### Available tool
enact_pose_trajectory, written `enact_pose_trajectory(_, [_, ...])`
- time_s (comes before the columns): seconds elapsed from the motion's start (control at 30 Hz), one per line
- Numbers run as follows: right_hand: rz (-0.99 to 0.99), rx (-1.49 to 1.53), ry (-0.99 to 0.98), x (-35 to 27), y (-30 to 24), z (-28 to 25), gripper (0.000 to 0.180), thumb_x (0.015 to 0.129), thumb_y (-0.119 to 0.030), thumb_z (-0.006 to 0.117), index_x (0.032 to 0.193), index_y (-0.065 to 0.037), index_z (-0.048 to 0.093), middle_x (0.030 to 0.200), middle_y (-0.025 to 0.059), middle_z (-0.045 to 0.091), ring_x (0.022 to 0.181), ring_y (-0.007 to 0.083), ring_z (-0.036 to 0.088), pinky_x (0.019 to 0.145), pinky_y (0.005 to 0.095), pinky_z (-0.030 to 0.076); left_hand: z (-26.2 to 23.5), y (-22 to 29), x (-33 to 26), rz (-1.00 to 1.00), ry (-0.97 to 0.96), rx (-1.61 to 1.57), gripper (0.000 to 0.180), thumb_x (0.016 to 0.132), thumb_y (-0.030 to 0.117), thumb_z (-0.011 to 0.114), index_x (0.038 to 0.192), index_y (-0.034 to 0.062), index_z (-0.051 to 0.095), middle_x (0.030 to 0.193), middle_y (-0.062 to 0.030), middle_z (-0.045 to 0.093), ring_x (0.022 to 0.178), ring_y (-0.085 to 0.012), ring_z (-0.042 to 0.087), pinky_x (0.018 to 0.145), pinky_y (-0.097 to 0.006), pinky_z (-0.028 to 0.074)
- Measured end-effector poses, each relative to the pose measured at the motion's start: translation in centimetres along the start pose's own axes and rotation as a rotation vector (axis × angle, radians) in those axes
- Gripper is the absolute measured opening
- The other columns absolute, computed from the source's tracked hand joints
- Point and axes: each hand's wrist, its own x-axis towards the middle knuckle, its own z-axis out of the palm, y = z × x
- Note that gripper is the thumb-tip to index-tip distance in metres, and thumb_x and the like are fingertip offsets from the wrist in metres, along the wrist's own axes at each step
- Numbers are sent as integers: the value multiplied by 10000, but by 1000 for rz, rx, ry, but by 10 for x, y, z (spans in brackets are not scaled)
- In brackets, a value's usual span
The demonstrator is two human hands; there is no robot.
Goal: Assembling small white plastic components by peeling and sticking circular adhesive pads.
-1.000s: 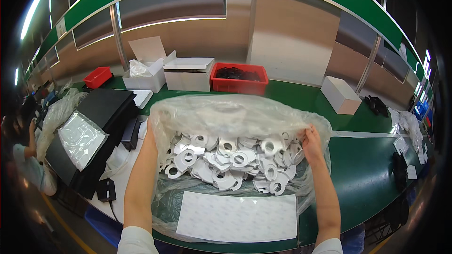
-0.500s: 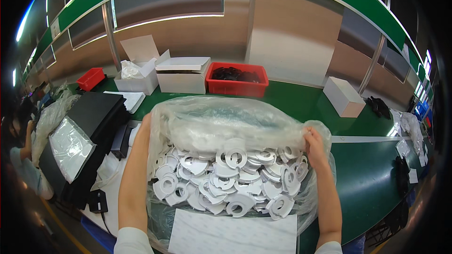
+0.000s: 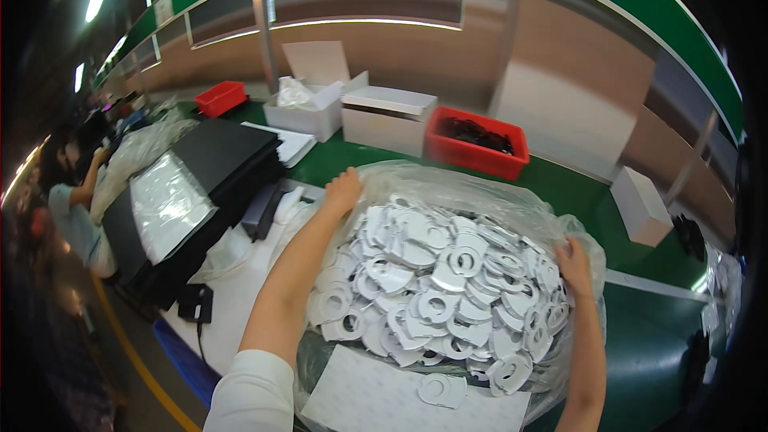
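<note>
A large clear plastic bag (image 3: 512, 198) lies opened out on the table with a heap of flat white plastic parts (image 3: 468, 260) on it, each with a round hole. At the bag's far left edge, my left hand (image 3: 344, 190) is closed on the film. My right hand (image 3: 574, 266) grips the bag's right side, close beside the heap. In front of the pile is a white board or sheet (image 3: 360, 392), and one loose white part (image 3: 442, 390) rests on it.
Behind the bag stand a red bin (image 3: 480, 148) of black pieces and white boxes (image 3: 384, 124). Black sheets (image 3: 224, 152) are stacked at left with a plastic packet (image 3: 170, 204) on top. Another white box (image 3: 640, 206) stands at right. A person (image 3: 72, 184) works far left.
The bag's upper film has been drawn back toward the far side, uncovering more of the heap. One part now lies on the white sheet. My view has turned left.
</note>
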Motion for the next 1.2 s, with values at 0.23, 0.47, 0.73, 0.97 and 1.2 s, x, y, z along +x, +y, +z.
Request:
enact_pose_trajectory(0.23, [19,300,-82,-80,-39,-65,521,936,-251,495,1371,13,381,1375,201,428,1284,287,403,1056,338,305,-96,7,-93,111,56,-17,654,875,559,450,1247,23,492,1297,-197,504,1198,-383,467,1005,-471,361])
enact_pose_trajectory(0.47, [-52,92,-54,-166,-74,-50,570,945,-266,457,1423,-8,283,1464,220,278,1373,342,236,1124,393,156,-51,-47,-155,102,-15,-441,720,919,554,390,1435,63,290,1463,-193,313,1352,-325,304,1111,-399,220])
enact_pose_trajectory(0.73, [-66,37,14,-150,-68,-19,624,909,-345,505,1415,-34,310,1435,311,254,1330,433,248,1103,459,160,-25,-23,-143,180,37,-793,646,955,471,371,1423,33,295,1428,-185,370,1345,-313,314,1105,-359,217])
enact_pose_trajectory(0.97, [-46,196,88,-143,-55,-21,643,958,-439,390,1433,-21,271,1460,240,273,1362,369,221,1118,423,129,-72,17,-144,68,22,376,606,940,367,441,1430,53,272,1473,-201,266,1353,-410,226,1064,-571,180])
enact_pose_trajectory(1.2, [-149,359,123,-175,-70,-57,538,975,-310,399,1400,11,320,1429,195,347,1335,328,307,1108,378,198,-63,168,-320,1048,-102,-189,581,853,467,554,1330,144,482,1434,-128,371,1356,-342,248,1092,-553,122])
